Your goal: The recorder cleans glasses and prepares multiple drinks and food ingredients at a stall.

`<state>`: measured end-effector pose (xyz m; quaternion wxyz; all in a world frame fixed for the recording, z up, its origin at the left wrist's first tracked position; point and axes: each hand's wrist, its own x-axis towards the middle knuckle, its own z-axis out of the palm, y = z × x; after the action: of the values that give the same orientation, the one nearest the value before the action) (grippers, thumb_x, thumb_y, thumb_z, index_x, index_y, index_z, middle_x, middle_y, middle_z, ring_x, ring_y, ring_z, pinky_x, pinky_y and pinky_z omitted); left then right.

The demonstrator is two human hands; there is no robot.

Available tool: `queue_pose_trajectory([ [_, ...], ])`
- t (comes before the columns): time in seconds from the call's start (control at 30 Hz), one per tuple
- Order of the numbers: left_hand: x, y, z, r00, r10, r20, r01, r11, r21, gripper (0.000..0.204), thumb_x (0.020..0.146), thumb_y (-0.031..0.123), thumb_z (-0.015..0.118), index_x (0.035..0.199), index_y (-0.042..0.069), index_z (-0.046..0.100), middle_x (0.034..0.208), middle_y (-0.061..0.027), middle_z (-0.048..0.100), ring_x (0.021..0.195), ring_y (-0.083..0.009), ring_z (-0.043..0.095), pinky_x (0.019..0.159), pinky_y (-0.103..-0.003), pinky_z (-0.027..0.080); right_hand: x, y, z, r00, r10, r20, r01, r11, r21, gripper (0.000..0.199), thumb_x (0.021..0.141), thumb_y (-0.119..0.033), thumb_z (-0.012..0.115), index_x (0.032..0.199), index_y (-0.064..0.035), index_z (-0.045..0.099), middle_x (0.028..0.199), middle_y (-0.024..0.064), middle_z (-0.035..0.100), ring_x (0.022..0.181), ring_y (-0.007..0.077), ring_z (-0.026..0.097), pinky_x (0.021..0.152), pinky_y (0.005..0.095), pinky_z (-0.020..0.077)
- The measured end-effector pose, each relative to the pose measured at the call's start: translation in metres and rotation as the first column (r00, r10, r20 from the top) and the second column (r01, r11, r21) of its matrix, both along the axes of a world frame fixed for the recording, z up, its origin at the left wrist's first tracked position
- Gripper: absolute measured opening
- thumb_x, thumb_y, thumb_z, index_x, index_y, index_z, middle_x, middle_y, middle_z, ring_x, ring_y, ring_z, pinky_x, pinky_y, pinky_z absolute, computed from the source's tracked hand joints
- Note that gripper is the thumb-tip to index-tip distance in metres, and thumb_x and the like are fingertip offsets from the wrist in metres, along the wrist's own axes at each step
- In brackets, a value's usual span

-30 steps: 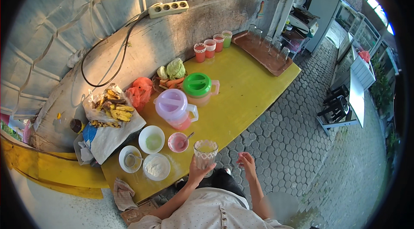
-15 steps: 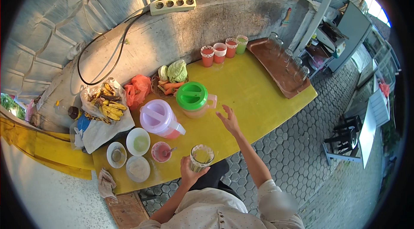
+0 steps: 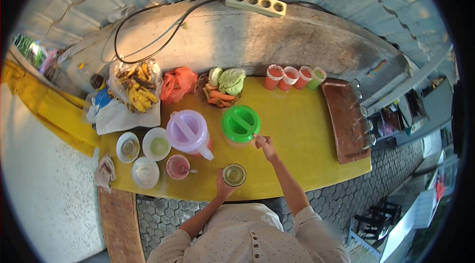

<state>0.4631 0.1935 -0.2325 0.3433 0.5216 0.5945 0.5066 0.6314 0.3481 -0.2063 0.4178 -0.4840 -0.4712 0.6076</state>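
Observation:
My left hand is wrapped round a clear drinking glass at the front edge of the yellow table. My right hand is closed at the handle side of a pitcher with a green lid; the fingers cover most of that handle. Left of it stands a pitcher with a lilac lid and reddish contents. In front of that one, a pink cup has a spoon in it. Bowls of pale green and white contents sit to its left, beside a bowl holding a strainer.
At the back are bananas, a red plastic bag, a basket of carrots and cabbage. Red-filled cups and a green-filled cup stand near a brown tray with glasses. A power strip sits above.
My right hand has gone from spread fingers beside the green-lidded pitcher to closing at its handle. The glass in my left hand is now over the table's edge. The view has turned.

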Motion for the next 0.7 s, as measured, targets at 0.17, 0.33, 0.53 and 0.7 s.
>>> queue_pose_trajectory([
  [0.17, 0.000, -0.001, -0.011, 0.996, 0.063, -0.062, -0.061, 0.998, 0.022, 0.060, 0.050, 0.014, 0.080, 0.100, 0.005, 0.048, 0.096, -0.0127, 0.052, 0.090, -0.0297, 0.052, 0.075, -0.036, 0.044, 0.034, -0.020, -0.001, 0.990, -0.077, -0.116, 0.077, 0.997, 0.001, 0.046, 0.078, -0.028, 0.059, 0.047, -0.0151, 0.027, 0.047, -0.0055, 0.024, 0.045, 0.0072, 0.021, 0.046, 0.0265, 0.0157],
  [0.33, 0.008, 0.011, -0.014, 0.990, 0.107, -0.090, -0.097, 0.989, 0.114, 0.065, 0.051, 0.011, 0.078, 0.108, 0.003, 0.046, 0.100, -0.0139, 0.051, 0.093, -0.0318, 0.049, 0.080, -0.038, 0.042, 0.094, -0.053, 0.000, 0.982, -0.125, -0.143, 0.122, 0.992, -0.028, 0.046, 0.076, -0.027, 0.059, 0.048, -0.0156, 0.025, 0.046, -0.0056, 0.022, 0.044, 0.0070, 0.019, 0.046, 0.0267, 0.0141],
  [0.53, 0.014, 0.013, -0.048, 0.983, 0.108, -0.146, -0.097, 0.992, 0.079, 0.061, 0.055, 0.013, 0.074, 0.108, 0.002, 0.046, 0.100, -0.0154, 0.050, 0.095, -0.0333, 0.048, 0.082, -0.040, 0.041, 0.149, -0.091, 0.022, 0.977, -0.188, -0.098, 0.178, 0.979, -0.102, 0.046, 0.075, -0.025, 0.061, 0.048, -0.0152, 0.025, 0.045, -0.0057, 0.022, 0.042, 0.0070, 0.019, 0.046, 0.0266, 0.0142],
  [0.7, 0.015, 0.021, -0.033, 0.934, 0.107, -0.340, -0.081, 0.993, 0.089, 0.060, 0.055, 0.017, 0.073, 0.107, 0.002, 0.046, 0.100, -0.0160, 0.049, 0.095, -0.0339, 0.047, 0.084, -0.041, 0.039, 0.166, -0.122, 0.052, 0.978, -0.193, -0.076, 0.186, 0.978, -0.093, 0.044, 0.073, -0.025, 0.063, 0.048, -0.0142, 0.027, 0.046, -0.0062, 0.022, 0.043, 0.0059, 0.019, 0.044, 0.0258, 0.0140],
])
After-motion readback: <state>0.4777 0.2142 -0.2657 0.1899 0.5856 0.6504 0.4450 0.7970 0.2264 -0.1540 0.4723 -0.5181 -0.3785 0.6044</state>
